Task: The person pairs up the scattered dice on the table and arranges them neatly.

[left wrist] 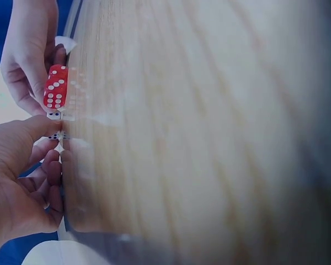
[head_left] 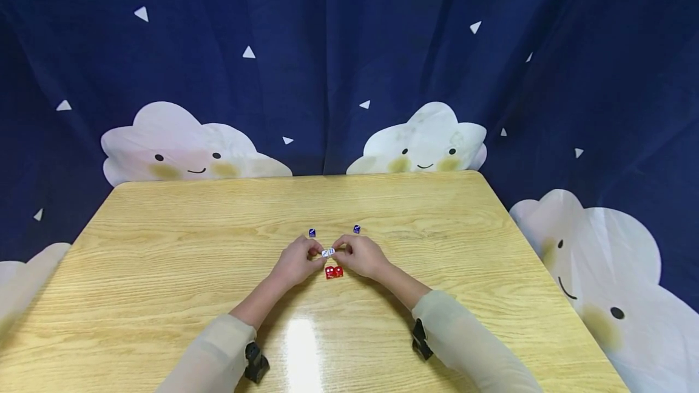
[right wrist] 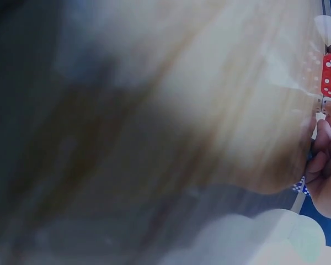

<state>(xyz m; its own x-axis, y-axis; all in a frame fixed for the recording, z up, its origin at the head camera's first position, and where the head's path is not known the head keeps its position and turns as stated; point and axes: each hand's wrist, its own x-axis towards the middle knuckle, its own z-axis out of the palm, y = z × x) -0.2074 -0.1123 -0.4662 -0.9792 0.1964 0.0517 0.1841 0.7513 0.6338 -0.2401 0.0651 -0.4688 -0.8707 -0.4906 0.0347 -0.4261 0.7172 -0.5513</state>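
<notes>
Two white dice stand side by side on the wooden table, between my hands. My left hand [head_left: 297, 261] pinches the left white die [head_left: 324, 253] with thumb and finger. From the other side, my right hand [head_left: 363, 257] pinches the right white die [head_left: 331, 251]. Just nearer to me, a pair of red dice, a left red die [head_left: 329, 273] and a right red die [head_left: 338, 272], sit against each other. In the left wrist view, the red dice [left wrist: 55, 87] partly cover the white ones, and fingers hide much of the rest.
Behind the hands lie two blue dice, one at the left [head_left: 312, 233] and one at the right [head_left: 357, 229], set apart. The wooden table [head_left: 180, 247] ends at a dark blue curtain [head_left: 284, 47] with cloud prints. Black wrist cameras sit at both cuffs.
</notes>
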